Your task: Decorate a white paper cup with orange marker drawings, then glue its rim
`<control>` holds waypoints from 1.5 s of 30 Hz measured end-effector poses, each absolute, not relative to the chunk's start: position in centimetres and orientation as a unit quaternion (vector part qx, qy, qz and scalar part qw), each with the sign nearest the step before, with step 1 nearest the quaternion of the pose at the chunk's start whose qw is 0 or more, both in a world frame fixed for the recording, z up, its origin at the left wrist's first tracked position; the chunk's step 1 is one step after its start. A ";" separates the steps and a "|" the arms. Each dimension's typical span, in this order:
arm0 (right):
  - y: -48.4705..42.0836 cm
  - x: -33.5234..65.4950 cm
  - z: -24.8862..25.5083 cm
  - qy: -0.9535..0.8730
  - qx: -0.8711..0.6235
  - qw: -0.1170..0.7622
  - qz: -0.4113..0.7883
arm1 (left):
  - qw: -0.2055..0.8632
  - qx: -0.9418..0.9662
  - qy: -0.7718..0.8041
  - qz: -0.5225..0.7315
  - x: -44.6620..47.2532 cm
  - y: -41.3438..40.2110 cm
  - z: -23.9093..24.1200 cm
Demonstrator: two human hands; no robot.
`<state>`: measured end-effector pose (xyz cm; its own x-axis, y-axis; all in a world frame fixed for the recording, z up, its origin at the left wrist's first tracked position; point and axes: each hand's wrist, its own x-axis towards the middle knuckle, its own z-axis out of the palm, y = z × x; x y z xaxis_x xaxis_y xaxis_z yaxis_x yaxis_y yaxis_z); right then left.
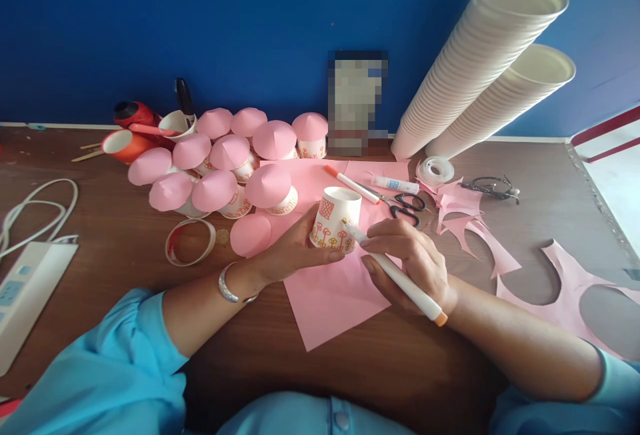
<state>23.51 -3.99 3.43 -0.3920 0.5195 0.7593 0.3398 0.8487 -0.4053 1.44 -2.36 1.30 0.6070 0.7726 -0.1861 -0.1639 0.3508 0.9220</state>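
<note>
My left hand (305, 243) is wrapped round a white paper cup (338, 212), held upside down or upright, I cannot tell which. Orange-red flowers, yellow marks and a hatched window are drawn on its side. In my right hand (407, 255) is a white marker pen (405, 282) with an orange end, its tip at the cup's wall. Pink paper (330, 308) lies beneath both hands. Close behind the cup are an orange-capped marker (350, 184), a glue stick (397, 184) and black-handled scissors (407, 207).
Several decorated cups with pink paper cones (270, 185) stand at the back left. Tall stacks of white cups (480, 55) lean on the blue wall. Pink offcuts (540, 295), tape rolls (190, 243) and a power strip (35, 288) lie around.
</note>
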 end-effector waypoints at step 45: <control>-4.2 23.5 3.3 -0.831 -0.284 0.470 0.091 | 0.737 0.484 0.356 0.310 1.4 -2.5 1.4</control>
<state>23.53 -4.18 3.34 -0.3972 0.5578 0.7287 0.3872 0.8218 -0.4180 1.43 -2.50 1.35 0.5534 0.8021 -0.2247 -0.1130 0.3395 0.9338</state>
